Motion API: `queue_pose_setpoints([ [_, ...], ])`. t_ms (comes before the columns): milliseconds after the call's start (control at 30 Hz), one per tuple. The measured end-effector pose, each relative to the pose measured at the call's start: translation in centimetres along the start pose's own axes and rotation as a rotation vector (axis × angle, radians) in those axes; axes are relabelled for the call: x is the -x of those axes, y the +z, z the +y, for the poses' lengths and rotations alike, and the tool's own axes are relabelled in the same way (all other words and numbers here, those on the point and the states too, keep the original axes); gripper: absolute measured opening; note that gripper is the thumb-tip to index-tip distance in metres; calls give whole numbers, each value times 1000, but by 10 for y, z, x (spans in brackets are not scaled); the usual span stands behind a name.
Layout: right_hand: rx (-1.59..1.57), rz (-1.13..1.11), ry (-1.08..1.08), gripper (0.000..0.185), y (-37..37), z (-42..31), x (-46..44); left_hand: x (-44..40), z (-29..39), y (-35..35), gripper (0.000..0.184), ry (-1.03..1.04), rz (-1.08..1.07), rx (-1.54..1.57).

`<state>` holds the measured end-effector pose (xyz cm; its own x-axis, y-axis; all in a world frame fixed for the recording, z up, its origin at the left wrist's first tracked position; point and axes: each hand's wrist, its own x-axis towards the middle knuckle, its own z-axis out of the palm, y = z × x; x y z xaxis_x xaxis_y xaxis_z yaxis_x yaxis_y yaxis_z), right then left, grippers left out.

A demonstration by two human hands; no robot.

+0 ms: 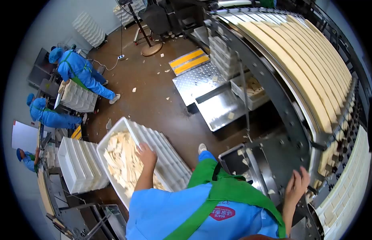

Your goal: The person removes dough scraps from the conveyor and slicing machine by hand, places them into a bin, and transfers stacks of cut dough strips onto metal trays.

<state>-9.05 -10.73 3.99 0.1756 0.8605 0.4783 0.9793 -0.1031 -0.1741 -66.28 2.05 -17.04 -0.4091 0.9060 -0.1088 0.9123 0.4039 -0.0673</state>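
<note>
Head view: our right hand (pixel 296 185), fingers parted around nothing, hangs near the machine (pixel 274 92). Our left hand (pixel 147 157) lies at the rim of the crate (pixel 122 125) of strips (pixel 124 158), perhaps steadying it, its grip unclear; the stack (pixel 166 158) beneath probably brings it within reach. Beyond, a co-worker (pixel 80 71) bends over another stack (pixel 82 100).

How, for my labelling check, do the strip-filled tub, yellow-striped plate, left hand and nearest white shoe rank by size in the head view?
Strip-filled tub
Yellow-striped plate
Left hand
Nearest white shoe
Apparent size only; nearness affects it.
</note>
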Motion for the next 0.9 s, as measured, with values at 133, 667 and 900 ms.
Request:
queue_pose_setpoints([
  [133,-78,22,-88,23,59,-109,-152,-84,-20,-1,71,-152,-60,6],
  [667,62,-30,-277,41,265,-261,-482,-173,-86,19,80,-212,-170,46],
  [900,76,77,-319,43,366,-342,-749,-338,-23,-38,68,-16,-201,130],
])
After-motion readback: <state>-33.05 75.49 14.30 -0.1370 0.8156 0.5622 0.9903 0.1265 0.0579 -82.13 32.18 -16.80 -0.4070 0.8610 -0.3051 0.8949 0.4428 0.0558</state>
